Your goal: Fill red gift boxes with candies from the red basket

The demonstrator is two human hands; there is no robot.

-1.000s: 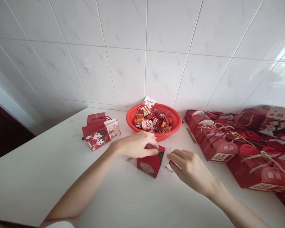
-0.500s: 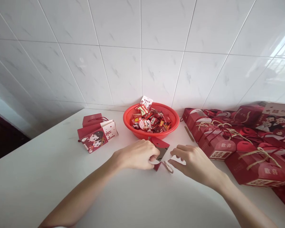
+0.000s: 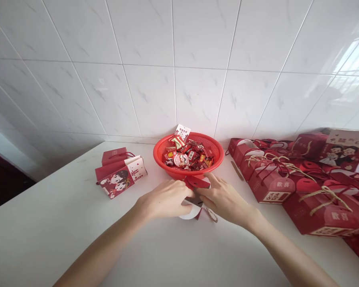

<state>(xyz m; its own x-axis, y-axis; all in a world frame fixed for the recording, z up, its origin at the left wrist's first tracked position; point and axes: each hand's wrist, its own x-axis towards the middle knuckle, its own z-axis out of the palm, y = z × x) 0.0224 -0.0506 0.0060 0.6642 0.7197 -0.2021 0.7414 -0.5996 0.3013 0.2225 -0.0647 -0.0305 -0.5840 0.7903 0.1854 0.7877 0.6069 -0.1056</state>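
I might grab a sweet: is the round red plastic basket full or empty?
Well filled: wrapped sweets heap across the round red plastic basket.

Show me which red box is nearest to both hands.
The red box in front of the basket: left hand and right hand touch it; the others stand off to either side.

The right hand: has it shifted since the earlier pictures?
Yes. Judged against the red basket, the right hand has moved leftward, with its fingers now nearer the basket's front rim.
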